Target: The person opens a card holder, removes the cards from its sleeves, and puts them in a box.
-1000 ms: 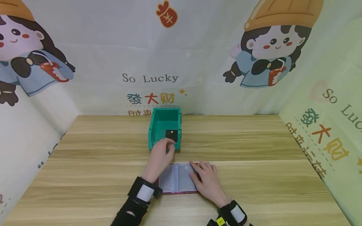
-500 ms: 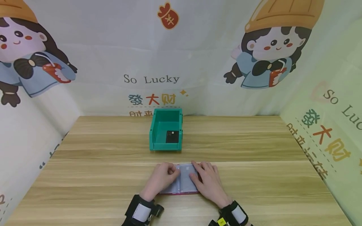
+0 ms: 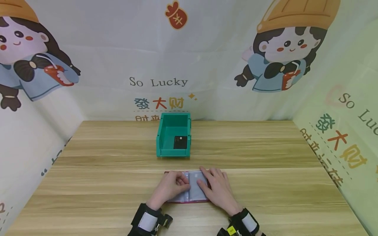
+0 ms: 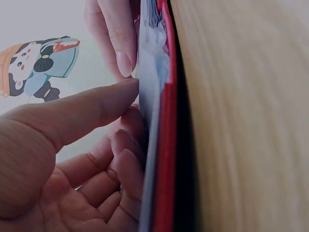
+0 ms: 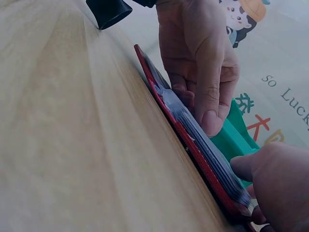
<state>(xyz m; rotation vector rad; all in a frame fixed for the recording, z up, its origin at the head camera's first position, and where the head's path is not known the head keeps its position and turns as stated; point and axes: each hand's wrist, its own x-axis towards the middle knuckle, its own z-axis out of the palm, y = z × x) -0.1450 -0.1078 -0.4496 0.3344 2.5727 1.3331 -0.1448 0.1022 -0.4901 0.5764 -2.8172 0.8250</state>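
Note:
An open card holder [image 3: 197,186] with clear pocket pages and a red cover [image 5: 207,162] lies on the table. My left hand [image 3: 171,186] is over its left page, fingers bent. In the left wrist view the thumb [image 4: 120,92] and a fingertip meet the page surface; whether they pinch a sheet is hidden. My right hand [image 3: 217,188] rests on the right page and its outer edge, fingers mostly extended and the thumb on the page. Beyond the hands stands a green bin [image 3: 159,142] with a black card [image 3: 180,142] lying in its front right corner.
The wooden table [image 3: 254,147] reaches back to a printed cloth backdrop [image 3: 212,65], which also lines both sides. A black wrist strap [image 3: 146,219] with a camera sits on the left wrist, another strap [image 3: 245,220] on the right.
My left hand has come back from the front of the bin to the left page, then slid slightly right. The black card stays in the bin. My right hand keeps its place.

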